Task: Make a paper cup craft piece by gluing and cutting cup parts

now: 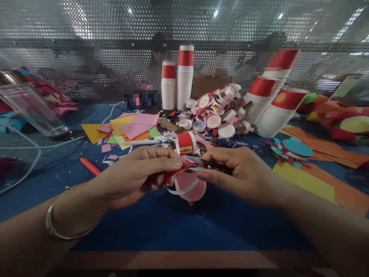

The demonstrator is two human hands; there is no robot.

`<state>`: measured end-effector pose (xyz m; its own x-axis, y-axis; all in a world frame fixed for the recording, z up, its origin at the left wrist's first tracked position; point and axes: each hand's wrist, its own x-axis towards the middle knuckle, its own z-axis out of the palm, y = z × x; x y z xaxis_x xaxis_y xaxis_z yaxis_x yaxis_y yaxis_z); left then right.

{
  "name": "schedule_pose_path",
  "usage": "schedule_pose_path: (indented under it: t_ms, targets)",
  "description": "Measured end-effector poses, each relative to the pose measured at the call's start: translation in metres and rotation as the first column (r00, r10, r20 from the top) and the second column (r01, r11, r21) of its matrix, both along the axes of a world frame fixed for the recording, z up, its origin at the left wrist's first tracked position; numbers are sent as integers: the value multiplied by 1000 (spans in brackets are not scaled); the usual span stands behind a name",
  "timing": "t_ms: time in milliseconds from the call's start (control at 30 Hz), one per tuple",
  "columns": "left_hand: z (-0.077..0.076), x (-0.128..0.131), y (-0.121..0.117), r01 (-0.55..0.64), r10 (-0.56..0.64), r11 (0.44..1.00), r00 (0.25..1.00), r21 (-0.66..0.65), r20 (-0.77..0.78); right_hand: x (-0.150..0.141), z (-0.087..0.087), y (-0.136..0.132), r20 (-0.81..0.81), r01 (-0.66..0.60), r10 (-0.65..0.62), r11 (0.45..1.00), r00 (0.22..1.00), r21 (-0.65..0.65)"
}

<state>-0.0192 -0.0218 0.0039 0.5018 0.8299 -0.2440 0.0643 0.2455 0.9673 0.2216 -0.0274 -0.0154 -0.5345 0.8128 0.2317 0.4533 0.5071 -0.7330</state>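
- Left fingers [164, 164]: pinching red paper [172, 175]
- Right fingers [215, 178]: gripping scissors [197, 160], blades at the paper
- Just beyond the fingers: red-and-white cup [186, 143]
- Below them: pink disc [191, 186]
- Farther out: cup stacks [185, 82] on the counter [184, 231]

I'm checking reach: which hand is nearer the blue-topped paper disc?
Right. The right hand is left of the blue-topped paper disc; the left hand is farther left.

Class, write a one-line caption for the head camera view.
Left hand gripping red paper, right hand holding scissors, above a blue table with stacked paper cups beyond.
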Motion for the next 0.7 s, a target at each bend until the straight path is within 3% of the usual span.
schedule_pose_path:
  t_ms: [700]
  targets:
    - [8, 1, 1, -30, 30, 991, 1000, -127, 0, 0, 2, -3, 17, -31, 29, 992, 999, 119]
